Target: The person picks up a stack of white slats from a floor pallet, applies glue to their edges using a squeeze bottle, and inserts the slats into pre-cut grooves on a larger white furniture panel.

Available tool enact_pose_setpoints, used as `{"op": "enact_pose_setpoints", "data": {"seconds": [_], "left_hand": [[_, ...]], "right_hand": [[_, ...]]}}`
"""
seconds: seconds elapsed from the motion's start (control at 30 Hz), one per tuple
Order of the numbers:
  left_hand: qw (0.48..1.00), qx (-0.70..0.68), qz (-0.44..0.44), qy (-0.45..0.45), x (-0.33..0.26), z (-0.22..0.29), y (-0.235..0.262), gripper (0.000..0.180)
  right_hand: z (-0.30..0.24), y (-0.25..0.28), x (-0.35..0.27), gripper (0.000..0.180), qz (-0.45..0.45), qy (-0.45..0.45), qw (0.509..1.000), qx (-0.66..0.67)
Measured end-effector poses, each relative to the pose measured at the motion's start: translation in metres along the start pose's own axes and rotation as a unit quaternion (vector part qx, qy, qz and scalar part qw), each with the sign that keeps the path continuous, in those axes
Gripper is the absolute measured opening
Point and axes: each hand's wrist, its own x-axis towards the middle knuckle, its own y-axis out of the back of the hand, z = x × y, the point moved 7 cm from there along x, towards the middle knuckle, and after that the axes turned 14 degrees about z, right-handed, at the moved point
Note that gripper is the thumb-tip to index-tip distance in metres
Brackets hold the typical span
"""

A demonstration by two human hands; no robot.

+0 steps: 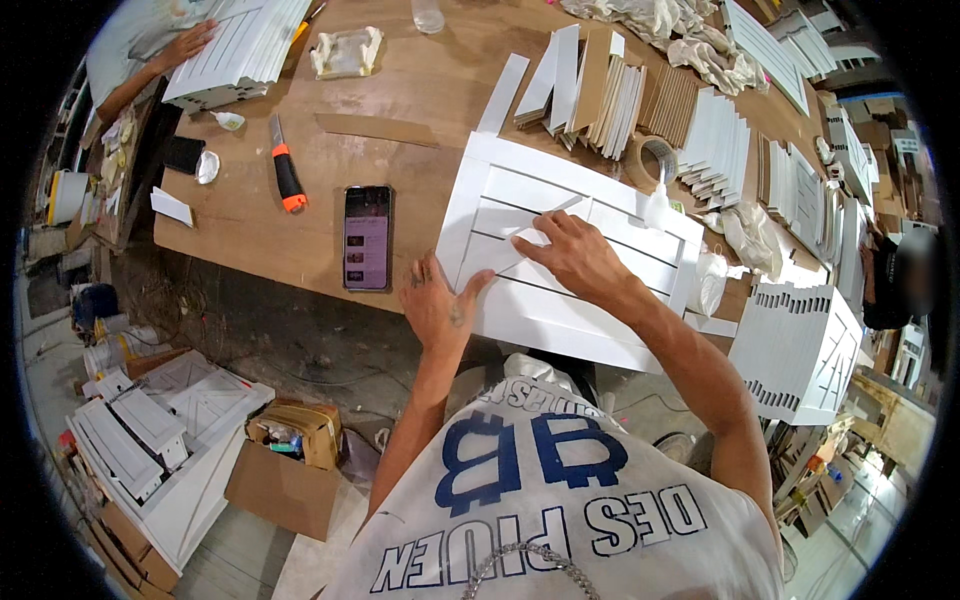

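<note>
A white panel (555,330) with dark grooves lies in front of me at the table's near edge. A thin white strip (577,204) runs diagonally across its grooved middle. My right hand (578,258) is over the panel, its thumb and bent fingers closed about the strip; the fingers partly hide it. At the panel's left edge my left hand (437,303) rests with its thumb spread onto the surface, holding nothing. Left of that hand lies a phone (368,240) with its screen lit. Beyond the panel's right part stands a white squeeze bottle (657,208).
An orange-and-black utility knife (288,180) and a brown strip (376,129) lie at left. A tape roll (650,161) sits by stacked white pieces (716,145). Another person's hand (190,43) touches white panels (240,55) at far left. More panels (795,345) stand at right.
</note>
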Motion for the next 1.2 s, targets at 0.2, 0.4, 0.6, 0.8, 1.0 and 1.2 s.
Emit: {"op": "enact_pose_setpoints", "data": {"seconds": [0.2,0.4,0.6,0.8,1.0,1.2], "left_hand": [[0.999,-0.040,0.005,-0.008,0.002,0.002,-0.001,0.082],[0.996,-0.076,0.041,-0.037,0.003,0.004,0.002,0.081],[0.995,-0.094,0.025,-0.023,0.003,0.014,0.010,0.072],[0.996,-0.086,0.011,-0.016,0.001,0.008,0.004,0.074],[0.995,-0.094,0.018,-0.004,-0.002,0.003,0.000,0.076],[0.996,-0.085,0.002,0.012,-0.001,0.004,0.000,0.076]], "right_hand": [[0.000,0.009,-0.002,0.035,0.057,-0.025,0.998,0.013],[0.054,0.024,-0.033,0.036,0.247,-0.361,0.895,0.081],[0.045,0.012,-0.047,0.035,0.189,-0.376,0.906,0.046],[0.043,0.007,-0.054,0.031,0.221,-0.383,0.895,0.062],[0.044,0.005,-0.058,0.030,0.233,-0.381,0.893,0.065],[0.046,0.002,-0.059,0.031,0.228,-0.381,0.893,0.073]]}}
